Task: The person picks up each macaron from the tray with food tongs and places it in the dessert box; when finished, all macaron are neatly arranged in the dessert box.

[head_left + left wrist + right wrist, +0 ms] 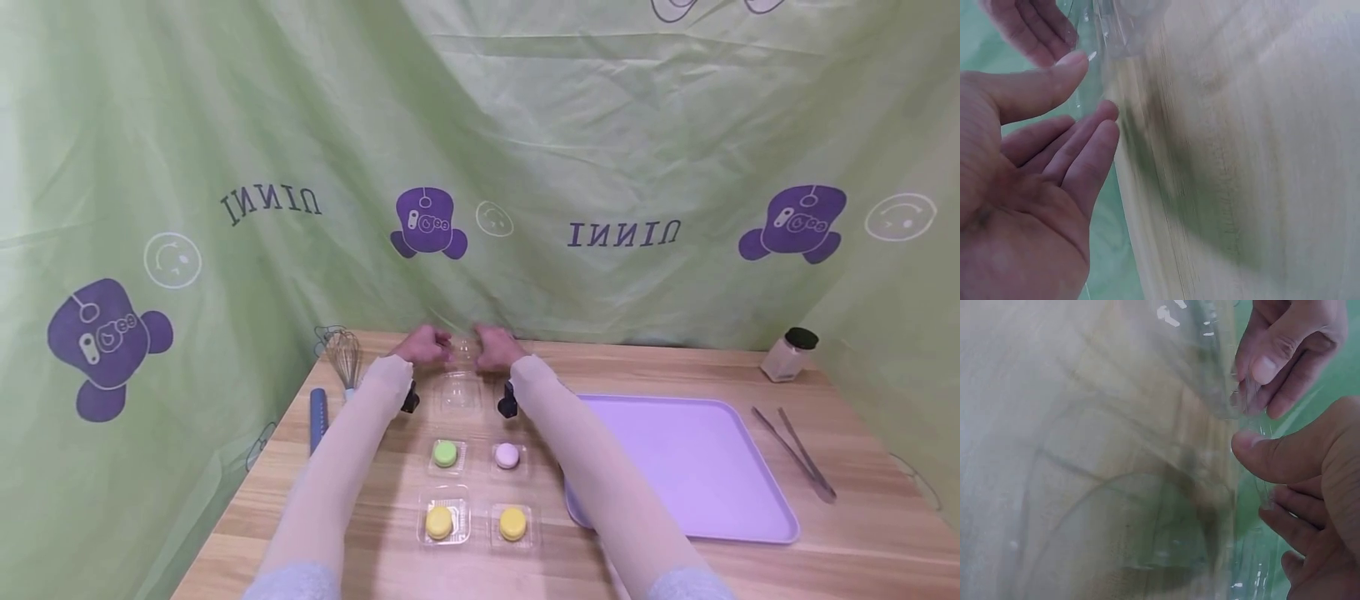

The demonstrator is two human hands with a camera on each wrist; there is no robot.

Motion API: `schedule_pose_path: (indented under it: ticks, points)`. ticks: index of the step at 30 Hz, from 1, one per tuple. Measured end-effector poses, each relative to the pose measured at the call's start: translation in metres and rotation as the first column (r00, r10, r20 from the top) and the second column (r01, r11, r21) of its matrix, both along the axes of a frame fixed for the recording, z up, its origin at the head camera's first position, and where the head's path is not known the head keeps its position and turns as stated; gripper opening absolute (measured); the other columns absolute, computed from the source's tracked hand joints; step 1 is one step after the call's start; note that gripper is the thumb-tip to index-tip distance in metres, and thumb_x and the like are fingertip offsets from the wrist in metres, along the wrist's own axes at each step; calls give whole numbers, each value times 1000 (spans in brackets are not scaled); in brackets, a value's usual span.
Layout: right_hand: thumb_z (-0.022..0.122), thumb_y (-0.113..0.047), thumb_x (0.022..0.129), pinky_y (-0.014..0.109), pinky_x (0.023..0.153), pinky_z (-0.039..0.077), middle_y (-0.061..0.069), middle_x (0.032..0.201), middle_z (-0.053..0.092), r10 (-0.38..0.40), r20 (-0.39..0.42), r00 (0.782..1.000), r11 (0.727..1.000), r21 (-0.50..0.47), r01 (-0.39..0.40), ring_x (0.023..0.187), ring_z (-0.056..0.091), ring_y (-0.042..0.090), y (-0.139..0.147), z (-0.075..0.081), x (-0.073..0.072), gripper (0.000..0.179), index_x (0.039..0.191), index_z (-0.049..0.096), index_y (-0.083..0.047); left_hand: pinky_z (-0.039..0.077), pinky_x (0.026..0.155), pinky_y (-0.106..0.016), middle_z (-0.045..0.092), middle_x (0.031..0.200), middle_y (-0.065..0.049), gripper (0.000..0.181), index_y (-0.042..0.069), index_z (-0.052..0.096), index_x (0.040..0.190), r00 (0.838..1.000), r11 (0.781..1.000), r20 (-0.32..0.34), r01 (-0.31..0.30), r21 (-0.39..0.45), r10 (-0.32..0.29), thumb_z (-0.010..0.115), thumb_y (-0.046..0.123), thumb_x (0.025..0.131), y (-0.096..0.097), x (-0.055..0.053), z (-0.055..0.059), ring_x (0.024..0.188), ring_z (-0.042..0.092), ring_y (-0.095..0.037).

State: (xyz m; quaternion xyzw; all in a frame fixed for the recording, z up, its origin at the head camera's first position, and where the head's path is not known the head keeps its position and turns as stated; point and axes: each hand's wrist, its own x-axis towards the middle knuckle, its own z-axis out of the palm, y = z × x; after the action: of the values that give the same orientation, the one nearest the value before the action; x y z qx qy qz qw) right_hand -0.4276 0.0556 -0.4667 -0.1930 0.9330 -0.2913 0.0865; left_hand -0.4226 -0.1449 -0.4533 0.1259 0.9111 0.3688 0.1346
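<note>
At the table's far edge, my left hand (423, 344) and right hand (497, 348) face each other across a clear plastic box (464, 354). The left thumb and fingers pinch its thin edge, seen best in the right wrist view. There my right thumb (1257, 442) lies on one side of the plastic and the fingertips on the other. Nearer stands another clear box (457, 393). Closer in, a green macaron (445, 453), a pink macaron (507, 455) and two yellow macarons (513, 523) sit in separate clear boxes.
A purple tray (675, 467) lies on the right, partly behind my right forearm. Beyond it are metal tongs (797, 454) and a black-lidded jar (790, 355). A whisk (345, 360) and a blue stick-like thing (318, 417) lie left. Green cloth (525, 125) hangs behind.
</note>
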Motion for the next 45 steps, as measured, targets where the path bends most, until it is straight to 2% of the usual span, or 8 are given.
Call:
schedule_pose_path:
  ticks: [12,19,22,26,29,32,35,45]
  points:
    - [75,4,80,48,123,38,18,155,46,33,-40,999,939,-341,-45,144,44,36,7,31,13,84,153,35,-2,53,109,-44,65,136,-19,59,-2,53,142,992,963,-35,-113,244,125,75,12,89,-10,13,22,122,65,-34]
    - [81,-4,77,45,123,38,16,151,48,26,-317,948,957,-266,-115,140,47,33,15,61,35,85,151,38,-3,51,112,-45,54,147,-25,65,-3,44,148,992,833,70,-123,540,102,70,26,95,-16,33,48,124,64,-35]
    - [82,1,74,43,124,37,19,149,49,95,-547,832,963,-160,-215,139,46,33,20,71,49,84,148,41,1,53,109,-45,52,144,-30,66,-6,41,148,985,772,170,-133,621,33,58,38,102,-19,45,57,113,68,-32]
    - [75,7,74,41,123,39,22,143,54,263,-820,509,940,99,-326,135,50,35,28,76,69,72,141,48,6,54,109,-44,52,141,-31,76,-9,36,149,938,728,331,-155,668,-104,43,53,104,-23,60,65,109,69,-29]
    - [62,8,78,40,121,42,19,141,57,384,-885,262,906,306,-293,133,54,33,33,74,83,63,140,50,5,54,108,-42,59,135,-26,81,-9,36,148,890,709,416,-171,684,-187,40,58,103,-24,69,68,115,67,-33]
    - [52,4,84,40,120,44,16,143,58,475,-873,112,869,446,-216,133,56,30,36,70,96,57,141,51,2,56,106,-40,67,124,-19,75,-9,41,144,861,717,440,-138,684,-255,40,54,104,-23,75,68,117,66,-34]
    - [48,-3,93,39,119,44,13,144,58,537,-842,49,836,525,-160,134,55,28,37,66,104,50,143,51,0,57,104,-40,71,116,-14,61,-5,47,138,843,724,439,-90,684,-310,41,46,106,-23,79,67,113,68,-34]
    - [47,-5,95,37,118,45,13,143,59,552,-834,21,824,541,-171,133,56,26,39,64,109,46,141,53,0,56,105,-42,74,114,-12,41,0,60,123,824,716,407,-2,698,-394,50,35,103,-32,91,68,110,71,-32]
